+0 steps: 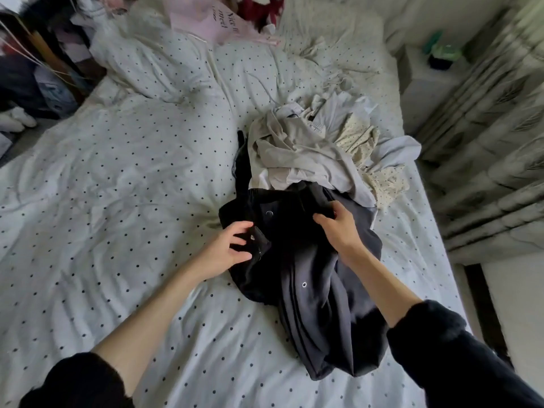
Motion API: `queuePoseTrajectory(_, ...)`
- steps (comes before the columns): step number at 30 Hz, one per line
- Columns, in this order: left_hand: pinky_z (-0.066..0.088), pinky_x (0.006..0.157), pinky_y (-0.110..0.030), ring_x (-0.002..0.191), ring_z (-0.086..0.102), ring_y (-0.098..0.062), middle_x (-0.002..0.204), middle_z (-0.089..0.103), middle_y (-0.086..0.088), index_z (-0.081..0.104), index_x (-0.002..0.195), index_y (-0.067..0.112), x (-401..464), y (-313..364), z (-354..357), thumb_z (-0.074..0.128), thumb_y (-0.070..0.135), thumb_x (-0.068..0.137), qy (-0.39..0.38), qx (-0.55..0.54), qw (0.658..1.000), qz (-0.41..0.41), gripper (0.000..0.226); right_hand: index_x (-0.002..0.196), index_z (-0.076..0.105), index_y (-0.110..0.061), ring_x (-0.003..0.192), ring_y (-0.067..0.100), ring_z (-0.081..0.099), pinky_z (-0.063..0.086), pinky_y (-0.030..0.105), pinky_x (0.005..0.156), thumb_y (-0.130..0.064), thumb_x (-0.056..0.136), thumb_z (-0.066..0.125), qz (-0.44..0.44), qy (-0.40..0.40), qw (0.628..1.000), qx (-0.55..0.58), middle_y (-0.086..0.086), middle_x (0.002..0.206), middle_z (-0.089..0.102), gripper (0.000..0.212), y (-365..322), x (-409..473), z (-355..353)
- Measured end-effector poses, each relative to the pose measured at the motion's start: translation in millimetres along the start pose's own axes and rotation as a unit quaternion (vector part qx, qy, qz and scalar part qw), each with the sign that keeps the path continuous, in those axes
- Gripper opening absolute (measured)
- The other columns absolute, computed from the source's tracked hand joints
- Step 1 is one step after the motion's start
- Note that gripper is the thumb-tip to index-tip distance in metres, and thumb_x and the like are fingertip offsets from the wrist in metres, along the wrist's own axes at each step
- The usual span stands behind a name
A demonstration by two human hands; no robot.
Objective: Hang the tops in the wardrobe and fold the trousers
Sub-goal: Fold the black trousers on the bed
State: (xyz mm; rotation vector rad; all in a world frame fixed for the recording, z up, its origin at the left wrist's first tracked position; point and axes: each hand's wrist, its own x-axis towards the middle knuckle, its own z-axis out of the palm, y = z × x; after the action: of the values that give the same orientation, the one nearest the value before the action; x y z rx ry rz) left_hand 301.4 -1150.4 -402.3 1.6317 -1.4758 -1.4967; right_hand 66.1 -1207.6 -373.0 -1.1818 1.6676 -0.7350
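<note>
— What do the two hands do in the head view?

— The left hand (pixel 228 248) has its fingers curled, and it pinches a fold of the dark trousers (pixel 297 260) at their left side. The right hand (pixel 335 223) grips the same trousers near the waistband, thumb and fingers closed on the cloth.

— Where are the trousers?

— They lie crumpled on the bed (pixel 117 187), on the dotted cover, toward the right edge and closer to the near edge.

— And the other clothes?

— A pile of pale tops (pixel 318 148) sits just behind the trousers, touching them, also near the right edge of the bed.
</note>
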Motion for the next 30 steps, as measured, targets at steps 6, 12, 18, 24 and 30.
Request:
queuePoseTrajectory(6,0.023,0.116,-0.038,0.142,0.018,-0.019,0.156,0.015,-0.004,0.012,0.150,0.023,42,17,-15,0.064,-0.001,0.083,0.032,0.208,0.977,0.016,0.088,0.093,0.059,-0.019,0.075,0.008,0.067,0.052,0.021,0.067,0.001,0.085,0.059,-0.035,-0.009,0.996,0.078,-0.001,0.083,0.067,0.021,7,-33,-66)
queuePoseTrajectory(12,0.018,0.115,-0.037,0.142,0.016,-0.026,0.155,0.017,-0.009,0.016,0.149,0.014,60,19,35,0.063,0.013,0.085,-0.004,0.274,0.962,0.006,0.080,0.082,0.067,-0.010,0.075,0.023,0.067,0.054,0.030,0.064,-0.001,0.081,0.060,0.068,0.047,0.996,-0.023,0.010,0.077,0.069,0.011,50,-63,-117)
queuePoseTrajectory(18,0.017,0.116,-0.042,0.144,0.012,-0.023,0.157,0.011,-0.009,0.013,0.150,0.020,83,11,30,0.052,0.038,0.093,0.044,0.148,0.986,-0.059,0.071,0.095,0.064,-0.002,0.076,0.026,0.058,0.047,0.033,0.068,-0.007,0.082,0.055,0.182,0.111,0.971,-0.111,0.015,0.084,0.065,0.016,107,-52,-130)
queuePoseTrajectory(24,0.038,0.105,-0.034,0.128,0.046,-0.026,0.131,0.054,-0.010,0.043,0.135,0.005,103,24,23,0.068,0.023,0.085,0.029,-0.109,0.980,-0.162,0.059,0.086,0.057,-0.011,0.066,0.017,0.051,0.039,0.026,0.055,-0.004,0.083,0.048,0.156,0.140,0.969,-0.129,0.004,0.074,0.056,0.012,113,-41,-129)
queuePoseTrajectory(30,0.050,0.089,-0.034,0.097,0.066,-0.023,0.105,0.070,-0.016,0.067,0.104,0.000,91,56,23,0.076,0.013,0.074,-0.072,-0.074,0.973,-0.204,0.034,0.082,0.058,-0.010,0.071,0.021,0.051,0.037,0.028,0.056,-0.002,0.083,0.052,0.068,0.177,0.976,-0.107,0.004,0.071,0.056,0.011,83,-41,-144)
